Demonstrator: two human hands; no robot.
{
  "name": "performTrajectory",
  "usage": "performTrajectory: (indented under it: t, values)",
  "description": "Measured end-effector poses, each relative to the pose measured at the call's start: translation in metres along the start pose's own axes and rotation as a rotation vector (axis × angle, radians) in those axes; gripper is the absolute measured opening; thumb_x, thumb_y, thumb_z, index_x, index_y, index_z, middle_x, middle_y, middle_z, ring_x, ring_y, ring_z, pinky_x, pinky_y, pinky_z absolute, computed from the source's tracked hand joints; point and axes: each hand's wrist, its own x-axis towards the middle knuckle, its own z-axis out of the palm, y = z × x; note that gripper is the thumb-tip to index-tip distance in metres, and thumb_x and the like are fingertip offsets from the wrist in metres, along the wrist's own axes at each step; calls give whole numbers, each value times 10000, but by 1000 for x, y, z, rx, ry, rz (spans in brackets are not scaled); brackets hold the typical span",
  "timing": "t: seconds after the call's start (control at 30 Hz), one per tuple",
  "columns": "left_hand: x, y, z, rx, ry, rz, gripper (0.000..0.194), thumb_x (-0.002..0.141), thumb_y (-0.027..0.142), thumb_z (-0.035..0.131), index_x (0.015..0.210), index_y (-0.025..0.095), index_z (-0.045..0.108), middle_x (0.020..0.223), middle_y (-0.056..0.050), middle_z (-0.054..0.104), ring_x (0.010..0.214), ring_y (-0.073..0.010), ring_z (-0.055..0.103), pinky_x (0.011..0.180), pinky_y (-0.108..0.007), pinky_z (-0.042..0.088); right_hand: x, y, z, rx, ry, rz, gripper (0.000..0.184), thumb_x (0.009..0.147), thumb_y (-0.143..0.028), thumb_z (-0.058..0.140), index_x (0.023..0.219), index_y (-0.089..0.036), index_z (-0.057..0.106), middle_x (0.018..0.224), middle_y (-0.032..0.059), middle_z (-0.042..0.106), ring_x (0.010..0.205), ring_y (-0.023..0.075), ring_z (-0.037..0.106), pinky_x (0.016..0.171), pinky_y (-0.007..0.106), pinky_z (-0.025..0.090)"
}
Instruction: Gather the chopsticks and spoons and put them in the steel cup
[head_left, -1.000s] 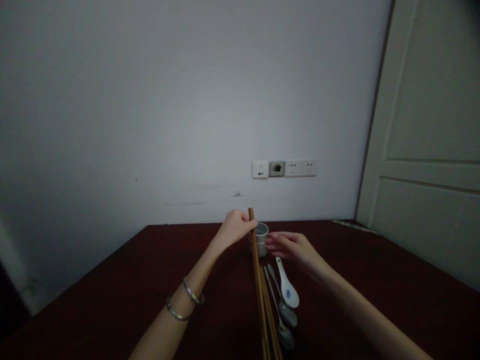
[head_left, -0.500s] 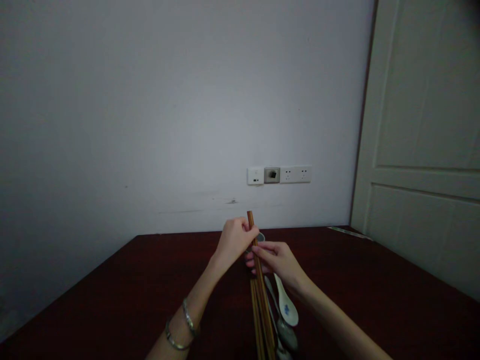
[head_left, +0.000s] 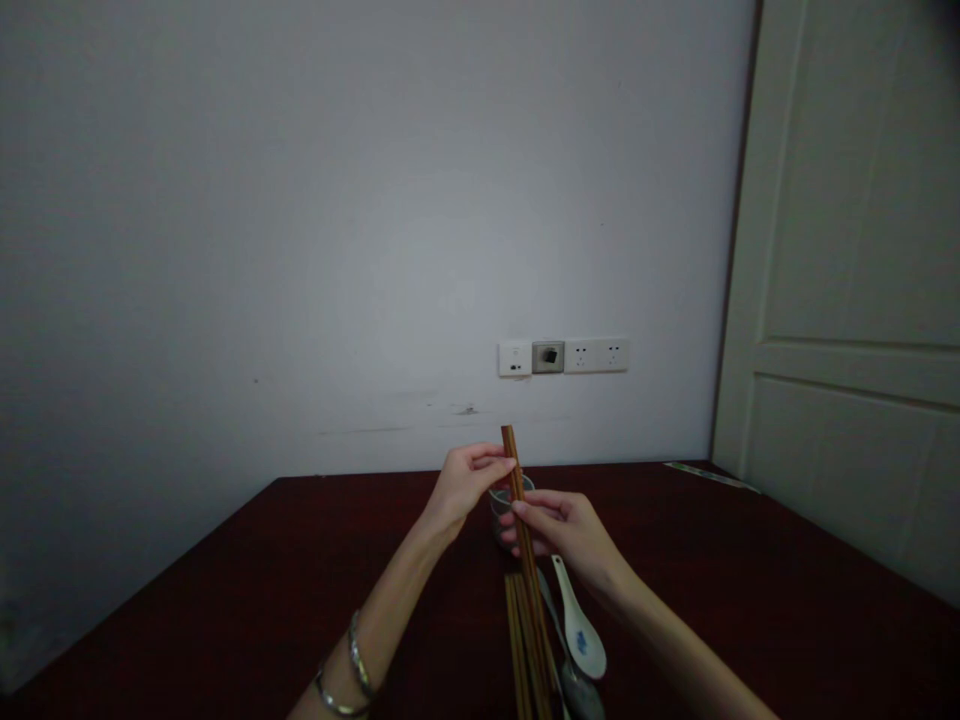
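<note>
Both hands are closed on a pair of wooden chopsticks (head_left: 529, 565), tilted up and away from me. My left hand (head_left: 469, 487) pinches them near the far top end. Lower down, my right hand (head_left: 559, 520) grips them between thumb and fingers. Behind the hands stands a round container (head_left: 500, 515), partly hidden by them. More chopsticks (head_left: 516, 630) lie on the table beneath the held ones. Right of these lie a white ceramic spoon (head_left: 583, 635) with a blue mark and a metal spoon (head_left: 581, 695), cut off at the bottom edge.
The dark red table (head_left: 300, 580) runs back to a pale wall (head_left: 375, 250). Sockets and a switch plate (head_left: 562, 357) sit on the wall. A pale panelled door (head_left: 847, 300) stands to the right, near a flat strip (head_left: 712, 476) on the table.
My left fingers have shifted slightly on the chopsticks, showing more of the container behind. The view has tilted a little, so the wall fittings sit slightly lower and further right.
</note>
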Motion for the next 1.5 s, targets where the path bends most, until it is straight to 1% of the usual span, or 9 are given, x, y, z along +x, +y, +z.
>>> performTrajectory:
  t: [0.13, 0.33, 0.6, 0.9, 1.23, 1.33, 1.4, 1.43, 1.5]
  values:
    - [-1, -1, 1, -32, -2, -35, 283, 628, 291, 699, 812, 93, 616, 752, -90, 675, 673, -152, 622, 660, -263, 472, 3, 4, -2, 22, 37, -3, 417, 591, -412, 705, 857, -100, 631, 788, 109, 683, 680, 194, 652, 613, 320, 535]
    - [-2, 1, 2, -34, -14, -46, 280, 617, 287, 707, 793, 94, 604, 755, -102, 681, 671, -166, 633, 655, -273, 481, 3, 5, -4, 6, 9, 11, 428, 584, -421, 706, 850, -96, 627, 811, 120, 683, 702, 200, 654, 634, 331, 536]
    - [-1, 1, 2, 15, 9, -50, 274, 589, 281, 723, 753, 99, 600, 709, -88, 678, 646, -170, 630, 612, -263, 478, 4, 5, -5, 2, -2, 17, 418, 579, -413, 709, 829, -91, 617, 771, 114, 681, 660, 189, 652, 601, 314, 530]
    - [-2, 3, 2, 60, 7, -31, 240, 606, 252, 711, 762, 95, 616, 692, -77, 675, 615, -142, 617, 580, -222, 461, 3, 4, -6, 4, -30, 22, 415, 580, -432, 703, 812, -97, 623, 793, 112, 677, 672, 184, 649, 612, 310, 529]
    - [-9, 13, 4, 135, 5, 51, 241, 603, 271, 711, 744, 101, 614, 669, -74, 673, 610, -161, 622, 553, -221, 459, 2, 4, -2, -35, -38, -1, 403, 583, -428, 704, 819, -108, 643, 791, 103, 683, 724, 195, 650, 679, 328, 516]
    - [-16, 21, 3, 172, -7, 88, 248, 602, 281, 712, 753, 109, 617, 687, -73, 678, 642, -177, 632, 576, -234, 471, 0, -6, -5, -140, -97, -44, 409, 563, -400, 722, 844, -110, 659, 821, 98, 684, 764, 209, 644, 717, 338, 505]
    - [-21, 27, 3, 190, -16, 112, 246, 610, 284, 705, 766, 114, 619, 701, -72, 680, 663, -182, 637, 608, -246, 480, -3, -19, -11, -213, -134, -89, 410, 559, -366, 730, 885, -126, 666, 881, 93, 680, 809, 215, 636, 767, 353, 491]
    - [-23, 29, 3, 199, -20, 121, 241, 615, 284, 701, 768, 116, 621, 707, -72, 680, 671, -183, 638, 623, -252, 484, -5, -28, -15, -246, -126, -115, 407, 564, -354, 727, 904, -139, 666, 910, 90, 677, 832, 217, 630, 790, 361, 484]
    - [-28, 34, 3, 213, -32, 130, 226, 625, 282, 692, 766, 118, 626, 711, -73, 679, 671, -181, 638, 639, -263, 490, -10, -48, -20, -294, -18, -184, 370, 603, -362, 695, 909, -156, 668, 937, 91, 674, 859, 216, 624, 813, 375, 476]
